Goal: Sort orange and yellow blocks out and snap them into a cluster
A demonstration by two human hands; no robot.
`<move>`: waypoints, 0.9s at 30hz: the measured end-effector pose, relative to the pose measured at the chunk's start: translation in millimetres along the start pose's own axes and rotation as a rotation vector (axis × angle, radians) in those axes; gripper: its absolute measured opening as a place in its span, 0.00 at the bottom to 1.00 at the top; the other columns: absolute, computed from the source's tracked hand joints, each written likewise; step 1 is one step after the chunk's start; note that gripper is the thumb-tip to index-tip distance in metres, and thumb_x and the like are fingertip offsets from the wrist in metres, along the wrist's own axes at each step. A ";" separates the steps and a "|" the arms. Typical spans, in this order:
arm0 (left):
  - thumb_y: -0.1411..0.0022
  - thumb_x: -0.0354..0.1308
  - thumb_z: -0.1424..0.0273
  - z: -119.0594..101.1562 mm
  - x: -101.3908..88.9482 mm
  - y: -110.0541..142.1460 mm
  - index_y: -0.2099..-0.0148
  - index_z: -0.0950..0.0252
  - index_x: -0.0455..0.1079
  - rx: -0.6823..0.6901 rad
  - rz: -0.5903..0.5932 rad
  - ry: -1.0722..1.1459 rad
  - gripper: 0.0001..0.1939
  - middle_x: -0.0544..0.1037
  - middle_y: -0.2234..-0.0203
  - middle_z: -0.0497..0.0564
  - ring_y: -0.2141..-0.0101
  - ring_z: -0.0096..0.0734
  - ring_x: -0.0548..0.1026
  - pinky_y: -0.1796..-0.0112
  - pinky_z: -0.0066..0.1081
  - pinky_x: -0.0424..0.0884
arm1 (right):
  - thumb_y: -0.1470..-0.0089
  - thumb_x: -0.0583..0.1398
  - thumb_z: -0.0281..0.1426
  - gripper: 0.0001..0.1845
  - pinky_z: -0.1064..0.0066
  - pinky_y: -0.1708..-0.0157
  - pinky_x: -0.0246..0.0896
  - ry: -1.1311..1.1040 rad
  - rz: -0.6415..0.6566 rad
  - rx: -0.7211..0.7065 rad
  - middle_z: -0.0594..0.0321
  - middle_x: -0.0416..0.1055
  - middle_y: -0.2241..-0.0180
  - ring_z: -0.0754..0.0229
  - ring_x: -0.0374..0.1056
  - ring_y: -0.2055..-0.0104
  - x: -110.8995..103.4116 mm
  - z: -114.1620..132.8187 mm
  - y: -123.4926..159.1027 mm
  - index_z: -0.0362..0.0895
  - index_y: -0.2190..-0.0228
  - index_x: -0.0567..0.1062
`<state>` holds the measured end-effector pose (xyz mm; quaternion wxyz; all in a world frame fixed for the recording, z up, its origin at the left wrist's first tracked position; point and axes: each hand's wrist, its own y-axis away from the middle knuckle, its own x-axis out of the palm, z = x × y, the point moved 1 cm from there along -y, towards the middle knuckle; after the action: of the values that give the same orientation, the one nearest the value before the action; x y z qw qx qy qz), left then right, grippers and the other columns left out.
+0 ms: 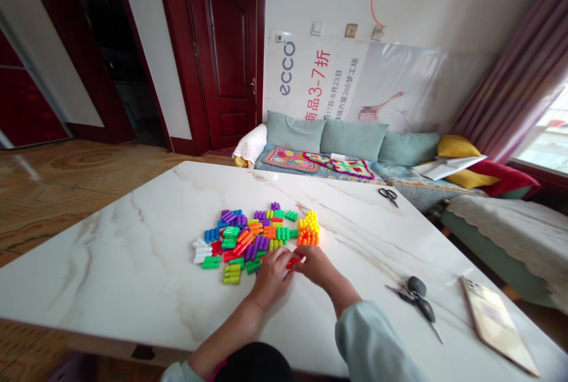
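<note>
Both of my hands meet in front of a pile of colourful plastic toy blocks (255, 240), each made of short rounded pegs side by side. A red toy block (292, 263) shows between my fingers. My right hand (316, 265) is closed in a pinch on its right end. My left hand (274, 275) curls around its left side, with its fingertips partly hidden. Just beyond the right hand stands a joined cluster of yellow and orange blocks (308, 227). At the pile's near edge lies a yellow-green block (231, 274).
The white marbled table (133, 264) carries black-handled scissors (389, 195) at the far right. Keys (417, 296) with black fobs and a gold phone (497, 323) lie to the right of my arm. Behind the table is a sofa with pale cushions (355, 138).
</note>
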<state>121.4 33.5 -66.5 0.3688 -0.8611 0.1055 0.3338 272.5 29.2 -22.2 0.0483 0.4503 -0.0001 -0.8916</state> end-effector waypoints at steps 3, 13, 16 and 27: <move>0.45 0.53 0.79 0.9 1.0 0.9 0.53 0.62 0.69 0.017 0.003 0.063 0.17 0.74 0.58 0.54 0.56 0.37 0.72 0.54 0.37 0.71 | 0.58 0.64 0.27 0.06 0.75 0.73 0.54 0.079 -0.003 0.015 0.63 0.75 0.72 0.63 0.67 0.70 -0.8 7.3 -0.8 0.43 0.72 0.78; 0.41 0.54 0.77 2.8 -0.1 0.9 0.54 0.61 0.70 -0.013 0.004 0.126 0.13 0.74 0.59 0.54 0.57 0.37 0.73 0.54 0.37 0.71 | 0.59 0.64 0.28 0.04 0.75 0.75 0.52 0.037 0.002 0.056 0.65 0.73 0.78 0.63 0.67 0.73 -4.9 7.8 0.1 0.45 0.74 0.78; 0.40 0.54 0.76 4.2 0.6 1.5 0.54 0.61 0.70 -0.006 -0.021 0.138 0.12 0.74 0.60 0.54 0.57 0.37 0.73 0.55 0.37 0.71 | 0.60 0.64 0.28 0.06 0.75 0.75 0.53 0.015 -0.009 0.062 0.65 0.74 0.76 0.63 0.67 0.73 -5.5 9.0 0.1 0.45 0.73 0.79; 0.37 0.55 0.71 7.1 2.6 2.1 0.54 0.62 0.71 0.053 -0.072 0.084 0.10 0.74 0.62 0.53 0.59 0.36 0.73 0.57 0.35 0.71 | 0.64 0.68 0.29 0.08 0.73 0.71 0.58 0.020 -0.057 0.146 0.65 0.76 0.73 0.60 0.69 0.70 -11.7 13.3 -0.5 0.50 0.75 0.82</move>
<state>119.0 37.2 -72.9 0.3987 -0.8674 0.0985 0.2811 268.7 30.1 -4.9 -0.0103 0.4614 -0.0519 -0.8856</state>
